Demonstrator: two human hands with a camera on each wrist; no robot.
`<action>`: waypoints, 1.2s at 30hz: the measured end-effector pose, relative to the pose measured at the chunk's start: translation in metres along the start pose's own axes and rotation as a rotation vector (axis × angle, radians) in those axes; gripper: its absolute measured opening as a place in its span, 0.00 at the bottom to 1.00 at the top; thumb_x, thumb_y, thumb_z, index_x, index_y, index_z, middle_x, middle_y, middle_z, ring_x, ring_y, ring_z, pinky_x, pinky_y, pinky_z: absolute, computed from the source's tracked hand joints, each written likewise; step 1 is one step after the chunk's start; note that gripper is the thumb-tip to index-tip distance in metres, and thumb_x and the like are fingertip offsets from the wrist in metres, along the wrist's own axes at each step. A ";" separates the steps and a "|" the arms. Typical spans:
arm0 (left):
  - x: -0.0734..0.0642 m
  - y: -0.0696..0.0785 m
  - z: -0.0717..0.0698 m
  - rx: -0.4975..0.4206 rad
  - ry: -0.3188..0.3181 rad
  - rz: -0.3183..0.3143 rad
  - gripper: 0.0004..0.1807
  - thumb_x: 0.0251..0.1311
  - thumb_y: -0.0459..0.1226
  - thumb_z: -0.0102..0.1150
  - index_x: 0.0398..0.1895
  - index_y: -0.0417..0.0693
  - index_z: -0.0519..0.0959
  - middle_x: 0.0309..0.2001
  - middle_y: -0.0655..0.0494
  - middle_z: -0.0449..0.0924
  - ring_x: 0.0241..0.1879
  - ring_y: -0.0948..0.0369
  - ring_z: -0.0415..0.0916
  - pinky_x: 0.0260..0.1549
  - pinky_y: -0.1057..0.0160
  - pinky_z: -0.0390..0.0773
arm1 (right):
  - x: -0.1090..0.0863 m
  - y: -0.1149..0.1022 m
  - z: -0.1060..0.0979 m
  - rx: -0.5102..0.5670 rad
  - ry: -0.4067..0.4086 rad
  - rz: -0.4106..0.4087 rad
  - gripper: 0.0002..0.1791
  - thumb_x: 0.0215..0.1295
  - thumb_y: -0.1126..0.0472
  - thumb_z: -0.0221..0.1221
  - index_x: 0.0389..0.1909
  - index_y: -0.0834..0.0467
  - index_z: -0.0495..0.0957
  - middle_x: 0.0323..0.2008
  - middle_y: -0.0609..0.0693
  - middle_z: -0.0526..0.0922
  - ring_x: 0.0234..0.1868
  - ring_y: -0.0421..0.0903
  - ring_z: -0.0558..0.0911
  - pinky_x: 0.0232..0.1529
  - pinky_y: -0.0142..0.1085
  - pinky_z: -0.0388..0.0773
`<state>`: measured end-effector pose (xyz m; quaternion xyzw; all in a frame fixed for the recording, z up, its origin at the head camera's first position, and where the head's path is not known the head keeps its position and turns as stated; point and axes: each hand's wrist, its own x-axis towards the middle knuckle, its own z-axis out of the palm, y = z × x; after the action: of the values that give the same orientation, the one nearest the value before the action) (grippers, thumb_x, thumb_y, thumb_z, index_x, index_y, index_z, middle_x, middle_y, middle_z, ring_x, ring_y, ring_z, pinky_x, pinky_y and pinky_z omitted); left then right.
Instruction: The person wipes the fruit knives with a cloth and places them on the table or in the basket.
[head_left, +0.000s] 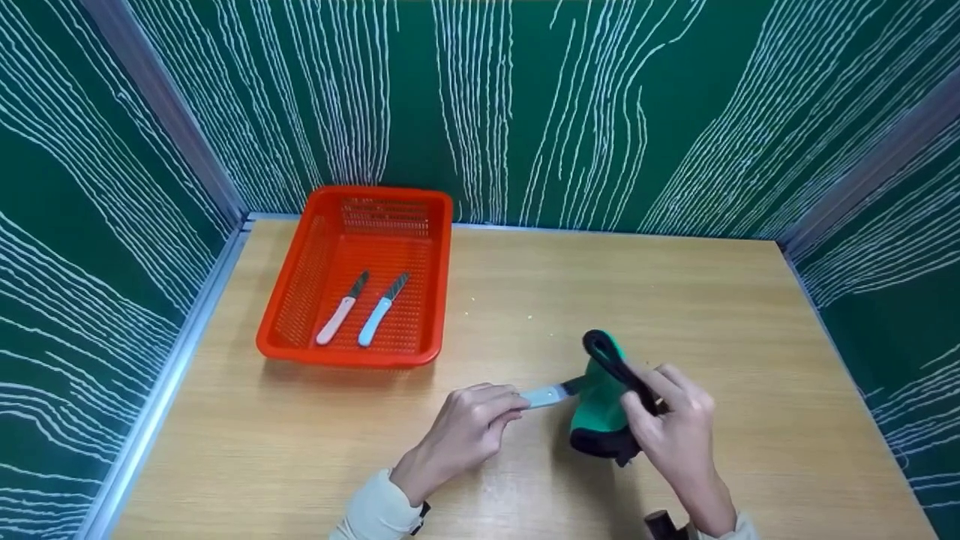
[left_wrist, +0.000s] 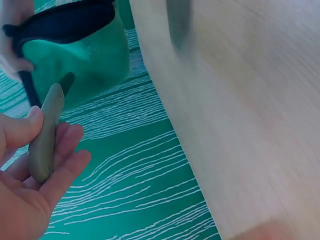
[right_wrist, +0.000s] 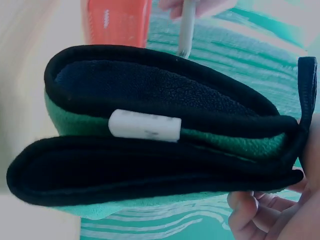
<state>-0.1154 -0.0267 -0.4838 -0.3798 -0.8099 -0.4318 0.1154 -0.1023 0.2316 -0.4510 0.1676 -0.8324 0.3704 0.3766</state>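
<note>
My left hand (head_left: 466, 426) grips a small knife by its pale handle (head_left: 544, 396), thumb on one side and fingers on the other. The blade points right, toward a folded green cloth (head_left: 598, 397) with black edging, and its tip is hidden at the cloth. Thumb and fingers of my right hand (head_left: 681, 424) pinch that cloth at its right edge, above the table. A white label (right_wrist: 145, 125) and a black hanging loop (right_wrist: 307, 90) show on the cloth in the right wrist view. Whether blade and cloth touch cannot be told.
An orange-red basket (head_left: 444, 300) stands at the back left of the wooden table (head_left: 637, 285). Inside lie a pink-handled knife (head_left: 337, 319) and a blue-handled knife (head_left: 373, 322). Green panels with white wavy lines (head_left: 480, 97) enclose the table's back and sides.
</note>
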 end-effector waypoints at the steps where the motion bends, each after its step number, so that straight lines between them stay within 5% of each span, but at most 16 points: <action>1: 0.001 0.001 0.000 0.002 -0.002 0.000 0.11 0.59 0.29 0.61 0.43 0.46 0.84 0.42 0.58 0.84 0.39 0.67 0.80 0.44 0.74 0.77 | 0.000 -0.003 0.002 0.013 -0.007 -0.010 0.17 0.37 0.79 0.59 0.32 0.66 0.85 0.19 0.47 0.74 0.16 0.35 0.66 0.09 0.20 0.58; 9: 0.003 0.002 0.006 0.025 0.087 0.088 0.08 0.59 0.29 0.61 0.41 0.44 0.85 0.42 0.54 0.84 0.40 0.64 0.80 0.44 0.70 0.78 | -0.011 -0.019 0.020 0.069 -0.128 -0.073 0.20 0.38 0.77 0.59 0.38 0.67 0.84 0.24 0.49 0.75 0.17 0.33 0.64 0.11 0.19 0.60; 15: 0.001 0.003 0.006 0.048 0.156 0.143 0.07 0.57 0.28 0.61 0.37 0.43 0.85 0.39 0.52 0.84 0.35 0.62 0.80 0.39 0.72 0.79 | -0.019 -0.019 0.028 -0.004 -0.157 -0.111 0.17 0.39 0.71 0.59 0.36 0.64 0.85 0.24 0.46 0.71 0.18 0.35 0.62 0.13 0.22 0.58; 36: -0.006 0.001 -0.004 -0.022 0.140 0.066 0.09 0.55 0.26 0.63 0.38 0.43 0.86 0.41 0.54 0.84 0.34 0.64 0.79 0.40 0.74 0.78 | -0.016 0.015 0.015 -0.160 -0.155 -0.072 0.16 0.39 0.75 0.61 0.34 0.66 0.85 0.21 0.46 0.71 0.17 0.32 0.59 0.12 0.22 0.56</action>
<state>-0.1116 -0.0330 -0.4838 -0.3766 -0.7821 -0.4621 0.1817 -0.1074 0.2305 -0.4774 0.1949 -0.8794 0.2751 0.3361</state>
